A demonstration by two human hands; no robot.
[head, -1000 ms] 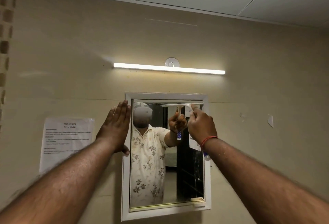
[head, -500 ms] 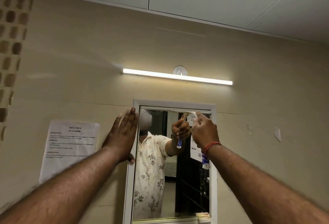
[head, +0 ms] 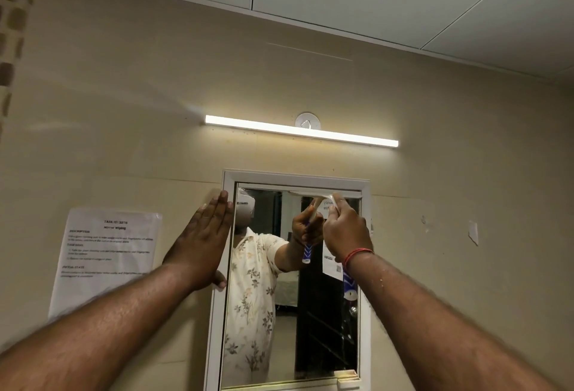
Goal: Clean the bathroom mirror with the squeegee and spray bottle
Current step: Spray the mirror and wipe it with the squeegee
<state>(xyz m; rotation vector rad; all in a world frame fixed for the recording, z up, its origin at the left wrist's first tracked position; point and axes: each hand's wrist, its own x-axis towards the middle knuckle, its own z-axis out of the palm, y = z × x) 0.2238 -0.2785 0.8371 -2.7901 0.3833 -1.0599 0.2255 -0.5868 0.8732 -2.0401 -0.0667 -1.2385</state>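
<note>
A white-framed mirror (head: 365, 297) hangs on the beige wall. My right hand (head: 346, 230) grips the squeegee, whose white blade (head: 344, 194) lies along the glass just under the frame's top edge on the right side. The squeegee's blue-and-white handle end (head: 348, 286) sticks out below my wrist. My left hand (head: 202, 243) presses flat, fingers straight, on the wall and the mirror's left frame edge. The glass reflects a person in a floral shirt and the squeegee. No spray bottle is in view.
A lit tube light (head: 301, 131) runs across the wall above the mirror. A printed paper sheet (head: 105, 254) is stuck to the wall left of the mirror. Small scraps of tape (head: 472, 232) mark the wall on the right.
My right hand has raised the squeegee blade up to the top edge of the glass. The camera has tilted upward, so the mirror sits lower in view. My left hand stays flat on the frame.
</note>
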